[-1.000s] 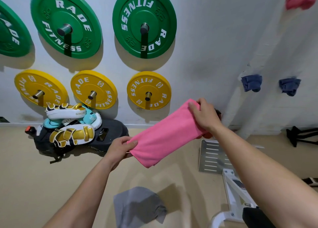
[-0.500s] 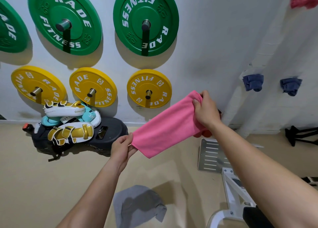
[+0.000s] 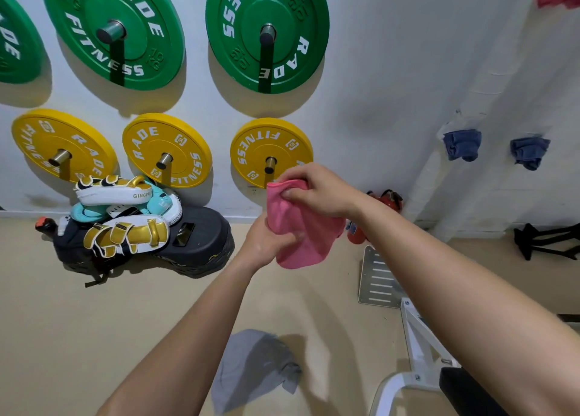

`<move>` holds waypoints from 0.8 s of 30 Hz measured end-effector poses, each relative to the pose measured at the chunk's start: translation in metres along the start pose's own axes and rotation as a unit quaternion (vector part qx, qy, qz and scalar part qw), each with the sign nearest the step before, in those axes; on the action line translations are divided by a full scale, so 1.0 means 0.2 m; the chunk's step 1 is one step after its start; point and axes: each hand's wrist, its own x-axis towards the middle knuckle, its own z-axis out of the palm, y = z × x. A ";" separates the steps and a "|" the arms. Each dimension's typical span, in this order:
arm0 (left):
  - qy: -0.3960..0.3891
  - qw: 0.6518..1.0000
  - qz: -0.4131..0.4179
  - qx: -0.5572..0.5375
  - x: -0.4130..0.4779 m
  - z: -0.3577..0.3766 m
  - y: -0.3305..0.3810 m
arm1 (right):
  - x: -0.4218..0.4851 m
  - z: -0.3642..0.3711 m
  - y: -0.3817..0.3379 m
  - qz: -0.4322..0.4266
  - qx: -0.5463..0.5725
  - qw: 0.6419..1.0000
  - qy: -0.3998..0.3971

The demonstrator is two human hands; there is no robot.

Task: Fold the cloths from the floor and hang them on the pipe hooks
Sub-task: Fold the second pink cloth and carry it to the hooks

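Cloth (image 3: 309, 247), pink and folded, hangs from the right hand (image 3: 317, 192) pinching its top; left hand (image 3: 266, 243) grips it lower.

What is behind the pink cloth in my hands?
A red fire extinguisher by the wall peeks out right of the pink cloth; the cloth and your right forearm hide most of it.
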 end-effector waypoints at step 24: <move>0.301 0.943 -0.096 0.100 -0.01 -0.15 -0.34 | -0.27 0.19 0.54 0.331 -0.047 0.904 0.267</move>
